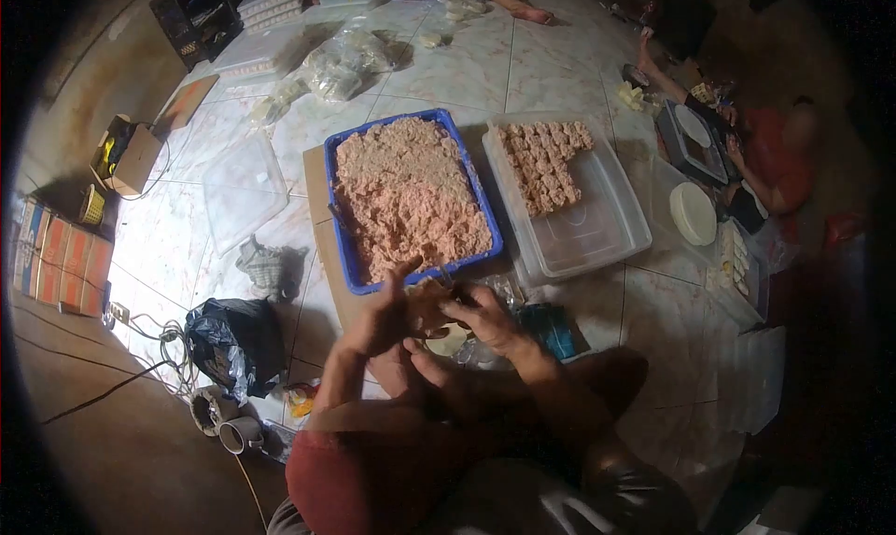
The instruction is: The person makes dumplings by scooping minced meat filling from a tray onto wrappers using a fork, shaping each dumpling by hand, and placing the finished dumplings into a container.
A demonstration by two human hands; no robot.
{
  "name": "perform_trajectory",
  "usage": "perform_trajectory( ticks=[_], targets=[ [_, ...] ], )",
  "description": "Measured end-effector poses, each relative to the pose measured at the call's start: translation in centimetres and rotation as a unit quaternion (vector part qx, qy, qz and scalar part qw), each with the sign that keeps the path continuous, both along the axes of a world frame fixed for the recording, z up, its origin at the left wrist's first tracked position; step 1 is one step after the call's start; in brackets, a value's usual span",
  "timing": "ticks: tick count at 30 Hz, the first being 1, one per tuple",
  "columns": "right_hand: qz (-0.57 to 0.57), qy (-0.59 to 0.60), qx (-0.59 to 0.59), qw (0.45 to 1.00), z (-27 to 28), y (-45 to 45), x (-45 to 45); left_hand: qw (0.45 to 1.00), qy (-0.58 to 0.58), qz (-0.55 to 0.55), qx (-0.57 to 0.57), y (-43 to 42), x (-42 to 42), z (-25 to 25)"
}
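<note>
Head view: left hand [378, 319] grasping soft, pale, thin piece [427, 306] in curled fingers; right hand [490, 320] clenched on slim, shiny tool [445, 275] beside it. Both at near edge of blue plastic tub [353, 286], heaped with coarse, moist pink mince [415, 194]. Just right, cloudy rectangular bin [597, 241] holding knobbly round lumps [544, 162] in tight rows. Crinkled black bag [233, 344] on veined, glossy tiles [457, 78]

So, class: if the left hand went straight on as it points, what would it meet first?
Probably the near rim of the blue tray; depth is unclear, so the left hand might pass over it to the pinkish mixture.
</note>
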State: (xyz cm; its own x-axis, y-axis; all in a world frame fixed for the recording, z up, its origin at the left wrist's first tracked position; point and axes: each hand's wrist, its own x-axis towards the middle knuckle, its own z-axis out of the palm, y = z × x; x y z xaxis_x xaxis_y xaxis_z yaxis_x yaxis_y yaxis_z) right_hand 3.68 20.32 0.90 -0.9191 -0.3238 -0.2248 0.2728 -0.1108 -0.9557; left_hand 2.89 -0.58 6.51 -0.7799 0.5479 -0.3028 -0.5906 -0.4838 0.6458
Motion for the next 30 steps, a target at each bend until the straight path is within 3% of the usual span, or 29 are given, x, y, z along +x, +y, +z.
perform_trajectory(
  ticks=[1, 2, 4, 5, 6, 7, 8, 9, 10, 11, 12, 15, 16, 18, 19, 20, 21, 22, 24, 25, 26, 27, 28, 29, 30],
  targets=[
    [0.037, -0.053, -0.043, 0.997, 3.3, 0.0, -0.1, 0.996, 0.059, -0.041, 0.045, -1.4, -0.9, 0.2],
    [0.03, -0.022, -0.044, 0.998, 5.4, -0.3, -0.1, 0.999, 0.023, -0.038, 0.002, -1.7, -1.4, 0.0],
    [0.06, 0.082, -0.042, 0.994, 6.6, -0.8, -0.9, 0.957, 0.249, -0.08, -0.124, -1.5, -0.3, -2.4],
    [0.06, 0.084, -0.042, 0.994, 7.1, -0.7, -1.3, 0.935, 0.265, -0.077, -0.222, -1.5, 0.4, -3.0],
    [0.043, 0.115, 0.058, 0.991, 7.4, -0.6, -1.6, 0.935, 0.265, -0.078, -0.222, -1.0, 0.3, -3.5],
    [0.026, 0.143, 0.158, 0.977, 7.5, -0.4, -1.7, 0.891, 0.366, -0.037, -0.265, -0.3, -0.1, -4.0],
    [0.028, 0.143, 0.159, 0.976, 5.9, -0.4, -1.6, 0.817, 0.455, -0.018, -0.353, -0.1, -0.7, -4.5],
    [-0.081, 0.177, 0.049, 0.98, 3.0, -0.3, -1.3, 0.726, 0.528, 0.011, -0.44, 0.3, -1.3, -4.1],
    [-0.187, 0.205, -0.063, 0.959, 2.1, -0.6, -1.0, 0.727, 0.523, 0.015, -0.444, 0.4, -1.6, -3.7],
    [-0.109, 0.19, 0.014, 0.976, 1.7, 1.1, -0.4, 0.772, 0.464, 0.063, -0.431, 0.4, -1.7, -3.4],
    [-0.106, 0.188, 0.011, 0.976, 0.8, 1.2, 0.5, 0.81, 0.402, 0.11, -0.413, 0.3, -1.7, -3.3],
    [-0.053, -0.069, -0.059, 0.994, -0.6, 0.8, 3.6, 0.851, 0.327, 0.142, -0.385, 0.9, -1.9, -3.6],
    [-0.054, -0.068, -0.059, 0.995, -0.9, 0.7, 3.8, 0.869, 0.305, 0.152, -0.359, 1.2, -1.9, -3.1],
    [-0.046, 0.026, -0.058, 0.997, -3.0, 0.5, 3.7, 0.894, 0.285, 0.154, -0.31, 1.4, -1.5, -3.3],
    [-0.148, 0.139, -0.037, 0.978, -4.6, -0.9, 3.9, 0.885, 0.327, 0.123, -0.308, 1.4, -1.3, -4.3],
    [-0.149, 0.138, -0.036, 0.979, -5.7, 0.1, 3.9, 0.874, 0.368, 0.092, -0.304, 1.5, -1.3, -5.4],
    [-0.102, 0.265, 0.16, 0.945, -2.3, 1.0, 2.8, 0.829, 0.428, 0.087, -0.348, 1.1, -1.7, -6.8],
    [-0.049, 0.378, 0.347, 0.857, 0.3, 1.7, 2.0, 0.829, 0.429, 0.088, -0.348, 1.3, -1.6, -6.7],
    [-0.045, 0.337, 0.33, 0.881, 1.0, 2.5, 1.9, 0.875, 0.318, 0.155, -0.33, 1.7, -1.3, -5.9],
    [-0.087, 0.317, 0.31, 0.892, 0.8, 2.8, 2.1, 0.821, 0.355, 0.103, -0.436, 1.2, -1.0, -2.9],
    [-0.129, 0.294, 0.29, 0.902, 0.4, 3.0, 2.5, 0.823, 0.353, 0.102, -0.433, 1.5, -0.8, -2.5],
    [-0.145, 0.2, 0.242, 0.938, -2.3, 3.2, 3.1, 0.886, 0.297, 0.154, -0.321, 1.8, -0.6, -2.4],
    [-0.145, 0.198, 0.243, 0.938, -2.3, 3.3, 3.6, 0.928, 0.236, 0.204, -0.203, 1.9, -0.6, -2.3],
    [-0.087, 0.11, 0.141, 0.98, -2.4, 3.5, 3.8, 0.814, 0.357, 0.191, -0.416, 1.5, -1.3, -2.3],
    [-0.026, 0.018, 0.034, 0.999, -1.9, 3.3, 4.1, 0.814, 0.357, 0.192, -0.417, 1.2, -1.2, -2.1]
  ],
)
